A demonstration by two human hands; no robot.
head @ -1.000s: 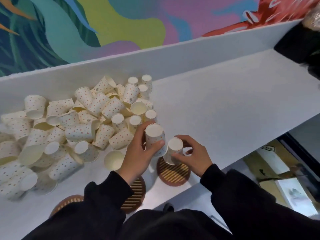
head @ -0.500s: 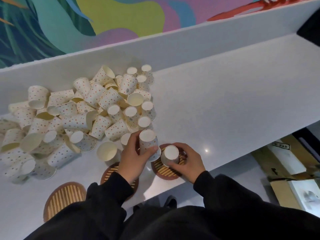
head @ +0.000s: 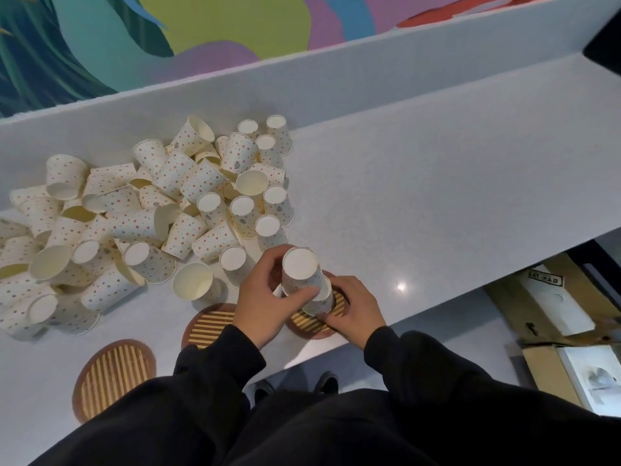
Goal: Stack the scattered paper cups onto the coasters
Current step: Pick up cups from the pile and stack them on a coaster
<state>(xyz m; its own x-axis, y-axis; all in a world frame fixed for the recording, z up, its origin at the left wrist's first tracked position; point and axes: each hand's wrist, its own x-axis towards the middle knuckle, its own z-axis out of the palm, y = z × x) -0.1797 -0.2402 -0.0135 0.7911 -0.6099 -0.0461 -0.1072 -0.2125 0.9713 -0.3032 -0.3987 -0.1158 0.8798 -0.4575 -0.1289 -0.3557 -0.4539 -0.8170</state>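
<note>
Evidently mid-stack: left hand (head: 265,299) grips upper cup (head: 300,268), right hand (head: 357,312) holds lower cup (head: 321,303) on coaster (head: 307,326); next, seat it squarely.

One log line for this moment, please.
left hand: holds top cup | right hand: grips lower cup | on: right coaster

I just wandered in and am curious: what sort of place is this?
Probably a café or break room: a long white counter, a colourful mural behind it, and a heap of dotted paper cups beside striped coasters.
</note>
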